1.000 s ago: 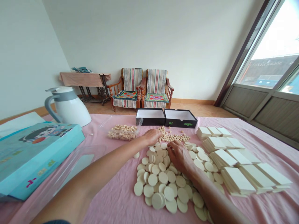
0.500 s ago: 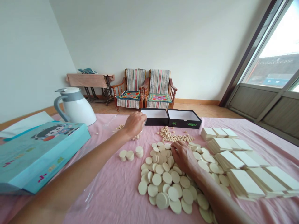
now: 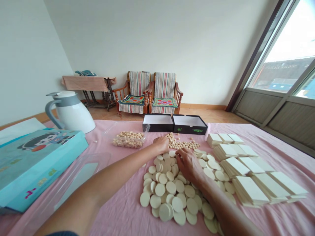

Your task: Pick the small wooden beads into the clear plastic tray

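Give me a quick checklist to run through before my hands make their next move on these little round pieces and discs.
1. Left hand at the small round pieces: ok, its fingers rest at the pile's near edge.
2. Left hand's grip: cannot tell, the fingertips are hidden.
3. Right hand on the flat discs: ok, palm down on the pile's far part.
4. Clear container of small pieces within reach: ok, just left of the left hand.
5. Black boxes open: ok, both show white insides.
6. Rectangular stacks clear of the hands: ok, to the right.
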The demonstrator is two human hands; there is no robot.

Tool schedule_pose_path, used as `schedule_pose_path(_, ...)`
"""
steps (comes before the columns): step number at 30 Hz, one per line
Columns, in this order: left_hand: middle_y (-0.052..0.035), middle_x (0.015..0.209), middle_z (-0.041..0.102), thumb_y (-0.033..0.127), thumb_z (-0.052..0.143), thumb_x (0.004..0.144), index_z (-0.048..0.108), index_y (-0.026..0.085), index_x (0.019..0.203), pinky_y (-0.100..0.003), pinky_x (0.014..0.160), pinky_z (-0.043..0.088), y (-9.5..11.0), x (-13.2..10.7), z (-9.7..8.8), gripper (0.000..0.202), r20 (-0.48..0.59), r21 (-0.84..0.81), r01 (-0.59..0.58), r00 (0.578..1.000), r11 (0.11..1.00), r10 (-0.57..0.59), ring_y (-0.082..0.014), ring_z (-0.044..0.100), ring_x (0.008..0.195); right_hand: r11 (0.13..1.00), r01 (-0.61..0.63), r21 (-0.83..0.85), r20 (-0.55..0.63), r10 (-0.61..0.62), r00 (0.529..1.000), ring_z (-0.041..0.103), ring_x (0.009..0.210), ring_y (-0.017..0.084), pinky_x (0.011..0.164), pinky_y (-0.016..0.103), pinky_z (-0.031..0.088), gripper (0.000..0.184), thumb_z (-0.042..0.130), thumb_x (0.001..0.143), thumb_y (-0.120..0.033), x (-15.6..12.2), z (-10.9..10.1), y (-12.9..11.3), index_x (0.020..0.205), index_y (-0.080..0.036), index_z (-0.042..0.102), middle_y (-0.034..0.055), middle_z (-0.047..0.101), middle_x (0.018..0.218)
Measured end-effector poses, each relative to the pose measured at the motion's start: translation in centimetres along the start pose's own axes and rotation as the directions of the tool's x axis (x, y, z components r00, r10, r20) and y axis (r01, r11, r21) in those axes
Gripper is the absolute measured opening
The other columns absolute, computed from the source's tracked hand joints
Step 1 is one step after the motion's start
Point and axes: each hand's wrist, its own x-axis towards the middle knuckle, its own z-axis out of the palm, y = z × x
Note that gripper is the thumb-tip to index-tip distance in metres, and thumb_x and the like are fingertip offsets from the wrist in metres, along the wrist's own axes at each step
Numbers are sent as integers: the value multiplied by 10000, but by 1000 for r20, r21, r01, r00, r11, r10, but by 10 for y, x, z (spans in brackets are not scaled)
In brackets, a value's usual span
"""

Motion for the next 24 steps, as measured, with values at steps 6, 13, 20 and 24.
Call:
schedule_pose_path(6,-135,864,704,272,576,742,671,147,795,-329,694,508,-2,-17,-11,166,-68,22,-27,997,999,29,-279,664,862,1000,-6,1,7,6,1000,531,770,158,704,252,381,188,407,864,-142,0,-1,-1,848,-164,594,52,574,822)
schedule_pose_path(13,-92,898,660,203,484,781,637,161,855,-313,720,469,-57,-55,-56,175,-388,136,28,921,990,28,-228,620,857,1000,-1,-12,4,1,1000,526,767,163,704,264,373,190,404,872,-155,0,0,0,840,-167,590,46,573,811)
schedule_pose_path(20,-118,897,631,219,536,796,627,134,881,-380,794,433,-108,-67,-71,151,-577,247,253,814,935,-68,-279,583,921,1000,5,-14,-10,-5,1000,530,786,169,706,266,373,201,401,875,-162,-1,1,0,853,-167,600,54,581,823)
schedule_pose_path(24,-60,888,639,171,489,826,626,173,880,-284,769,443,-84,-57,-54,148,-478,121,-98,866,988,144,-193,596,869,1000,9,-11,-13,-10,1000,527,775,166,700,264,373,199,401,872,-161,-1,1,0,848,-168,599,53,580,816)
